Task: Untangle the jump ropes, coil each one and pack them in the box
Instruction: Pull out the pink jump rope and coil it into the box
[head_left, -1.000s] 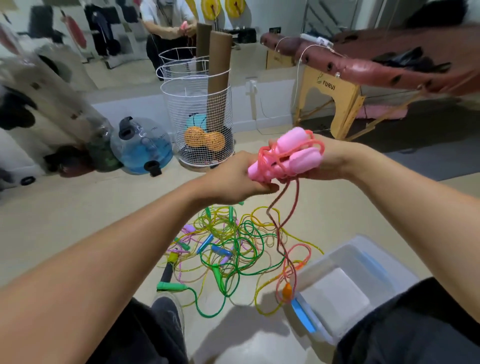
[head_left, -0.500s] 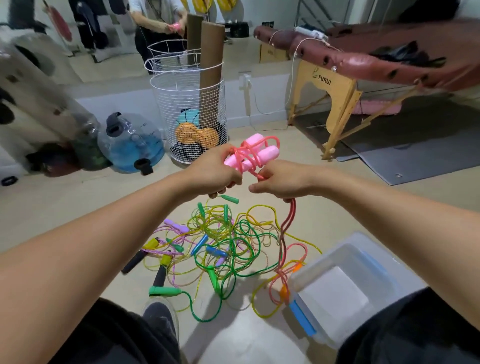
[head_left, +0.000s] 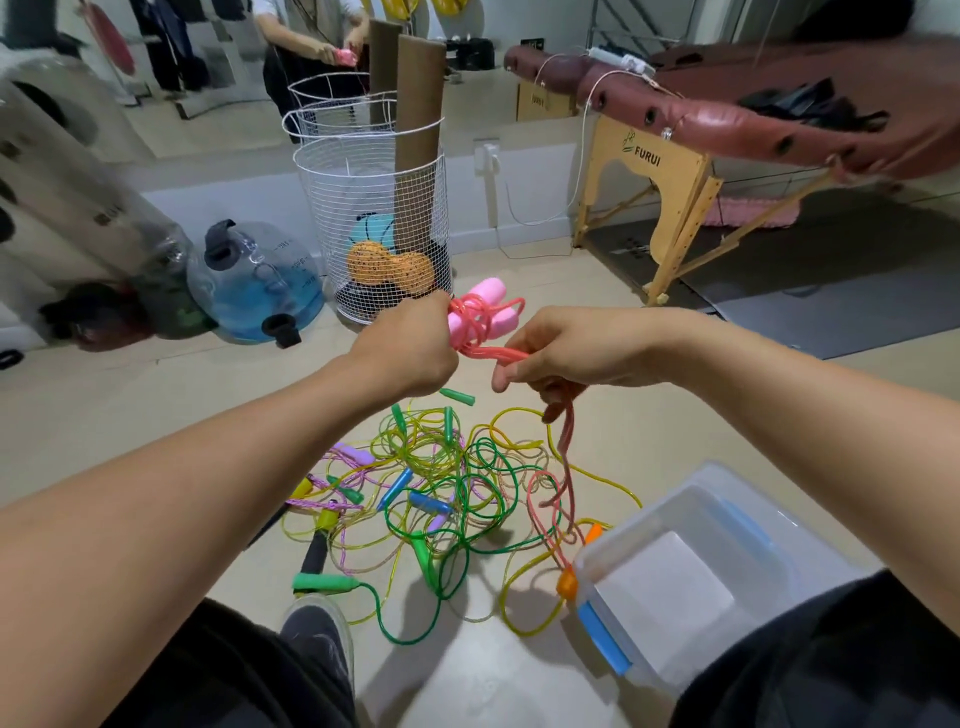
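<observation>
Pink jump rope (head_left: 480, 319) sits mid-frame, its handles gripped by the left hand (head_left: 410, 348) while the right hand (head_left: 558, 353) pinches its cord (strands trail downward). Below lies the tangled rope pile (head_left: 441, 488); the box (head_left: 691, 577) stands lower right.

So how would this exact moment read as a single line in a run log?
stage: coiling pink rope | left hand: grips pink handles | right hand: holds pink cord | rope pile: tangled on floor | box: open

both hands (head_left: 410, 345) (head_left: 561, 351) raised (fingers curled)
</observation>
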